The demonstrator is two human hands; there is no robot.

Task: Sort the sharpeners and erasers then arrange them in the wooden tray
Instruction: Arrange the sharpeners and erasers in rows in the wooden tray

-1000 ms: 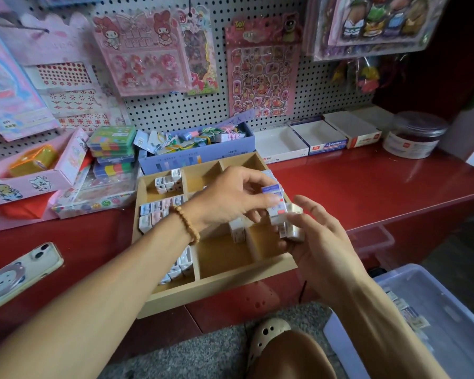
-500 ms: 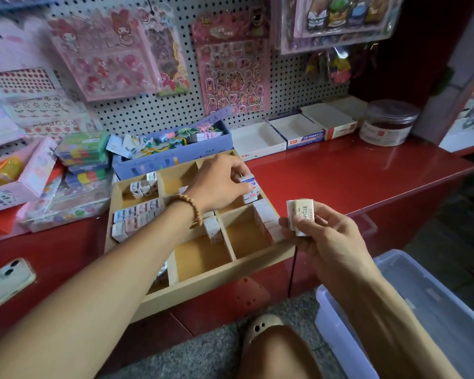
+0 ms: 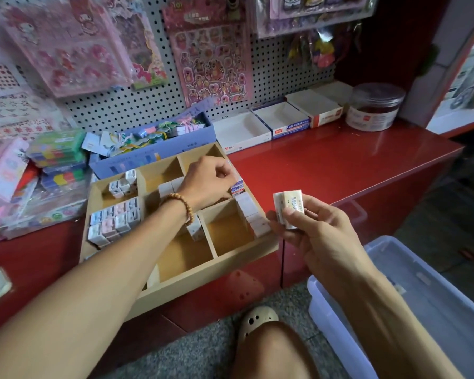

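Done: we see several wooden tray (image 3: 203,272) compartments partly stocked.
Left hand (image 3: 208,181): setting blue-labelled eraser (image 3: 237,187) down.
Right hand (image 3: 307,228): grasping cream erasers (image 3: 289,207), unplaced.

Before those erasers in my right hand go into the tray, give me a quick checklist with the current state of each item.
1. Right hand grips the cream erasers firmly: ok, thumb and fingers pinch them.
2. Erasers clear of the wooden tray: ok, held off its right edge.
3. Free space in the near right compartment: ok, bare floor beside the white erasers lined along its right wall.
4. Left hand out of the way: not ok, it reaches over the tray's far right area at the blue-label eraser.
5. How many erasers the right hand holds: cannot tell.
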